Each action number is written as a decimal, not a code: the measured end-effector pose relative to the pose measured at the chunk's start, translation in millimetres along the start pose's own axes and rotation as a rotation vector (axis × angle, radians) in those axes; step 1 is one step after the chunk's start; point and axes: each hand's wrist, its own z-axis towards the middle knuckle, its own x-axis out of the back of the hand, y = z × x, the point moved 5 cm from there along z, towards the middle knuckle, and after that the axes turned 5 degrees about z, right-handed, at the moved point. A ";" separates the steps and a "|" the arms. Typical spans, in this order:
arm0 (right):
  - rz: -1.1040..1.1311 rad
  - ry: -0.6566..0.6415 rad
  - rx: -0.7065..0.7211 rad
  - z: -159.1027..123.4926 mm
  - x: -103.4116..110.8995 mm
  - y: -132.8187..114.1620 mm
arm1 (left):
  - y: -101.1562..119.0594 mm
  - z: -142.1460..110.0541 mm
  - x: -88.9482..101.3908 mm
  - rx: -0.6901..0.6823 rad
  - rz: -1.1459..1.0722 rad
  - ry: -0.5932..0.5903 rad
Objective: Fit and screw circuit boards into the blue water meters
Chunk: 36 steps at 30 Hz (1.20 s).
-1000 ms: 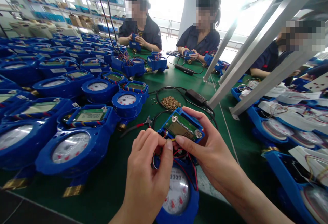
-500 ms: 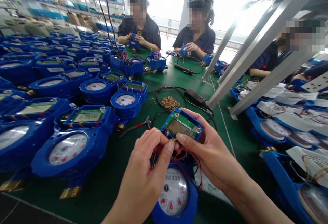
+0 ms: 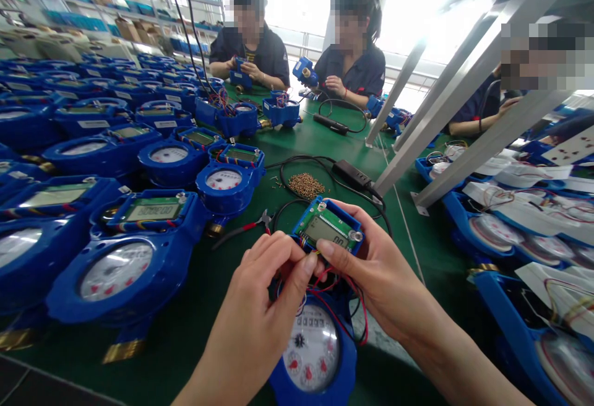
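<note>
A blue water meter (image 3: 312, 350) with a white dial stands in front of me. Above its dial, my right hand (image 3: 371, 257) grips the blue display housing (image 3: 327, 226), whose green circuit board carries an LCD and two screws. My right thumb presses at the housing's lower edge, over thin coloured wires. My left hand (image 3: 273, 282) is closed in a pinch on these wires (image 3: 317, 254) at the same edge; the exact grip point is partly hidden by the fingertips. Loose red and black wires (image 3: 362, 313) hang below the housing beside the dial.
Rows of blue water meters (image 3: 116, 263) fill the left side. Red-handled pliers (image 3: 245, 228), a pile of brass screws (image 3: 306, 185) and a black cabled box (image 3: 351, 174) lie beyond my hands. Metal legs (image 3: 431, 109) and more meters (image 3: 520, 307) stand right. Co-workers sit across the table.
My hands keep their hold on the housing and wires with only slight shifts. Across the table, one co-worker has raised and turned a blue meter to the left.
</note>
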 end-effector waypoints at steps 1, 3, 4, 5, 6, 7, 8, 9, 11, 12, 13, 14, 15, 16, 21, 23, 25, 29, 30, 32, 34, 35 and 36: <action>-0.003 -0.001 0.000 0.1 0.1 0.0 | -0.5 1.0 0.7 0.006 -0.010 -0.016; -0.014 -0.001 0.003 0.3 0.3 -0.5 | -1.8 2.8 1.4 0.021 -0.031 -0.063; -0.020 -0.001 0.006 0.4 0.4 -0.9 | -2.5 3.4 1.5 0.030 -0.039 -0.084; -0.025 -0.004 0.008 0.5 0.3 -1.3 | -3.1 3.8 1.6 0.038 -0.045 -0.097; -0.026 -0.010 0.007 0.7 0.0 -1.5 | -3.5 4.0 2.0 0.042 -0.051 -0.101; -0.025 -0.018 0.006 0.8 -0.4 -1.6 | -3.7 4.0 2.3 0.042 -0.054 -0.100; -0.022 -0.023 0.004 0.8 -0.8 -1.6 | -3.7 4.0 2.7 0.039 -0.054 -0.096; -0.020 -0.028 -0.001 0.8 -1.3 -1.5 | -3.8 4.1 2.7 0.038 -0.052 -0.096; -0.019 -0.031 -0.008 0.6 -2.4 -1.0 | -3.5 4.4 2.4 0.031 -0.051 -0.102; -0.020 -0.027 -0.009 0.3 -2.7 -0.8 | -3.3 4.8 2.2 0.030 -0.054 -0.105; -0.023 -0.024 -0.011 0.0 -3.0 -0.6 | -3.2 5.3 2.0 0.033 -0.059 -0.108; -0.027 -0.022 -0.011 -0.4 -3.1 -0.5 | -3.1 5.8 1.9 0.039 -0.068 -0.107; -0.032 -0.020 -0.009 -0.7 -2.9 -0.5 | -3.0 6.2 2.0 0.046 -0.081 -0.102; -0.038 -0.019 -0.006 -0.9 -2.3 -0.7 | -3.1 6.6 2.2 0.056 -0.100 -0.096; -0.023 -0.132 -0.080 -0.2 -2.5 -0.8 | -6.6 6.2 3.4 0.128 -0.205 -0.084; 0.002 -0.180 -0.113 0.5 -3.4 -1.6 | -8.5 5.9 3.9 0.152 -0.236 -0.074; 0.011 -0.192 -0.116 1.4 -3.3 -2.9 | -9.4 5.9 3.4 0.159 -0.249 -0.070; -0.007 -0.165 -0.092 2.1 -2.4 -3.2 | -9.0 6.0 2.4 0.134 -0.206 -0.065; -0.013 -0.157 -0.085 2.1 -2.2 -2.7 | -8.7 6.1 2.7 0.126 -0.188 -0.063; -0.023 -0.146 -0.070 2.2 -1.9 -1.3 | -7.1 6.8 3.2 0.104 -0.151 -0.070; -0.020 -0.150 -0.044 2.2 -2.3 -0.4 | -5.5 8.0 3.4 0.092 -0.122 -0.089; -0.014 -0.158 -0.026 2.3 -2.7 -0.2 | -4.9 8.6 3.3 0.092 -0.114 -0.101; -0.007 -0.166 -0.009 2.3 -3.1 -0.2 | -4.6 9.1 3.1 0.095 -0.109 -0.113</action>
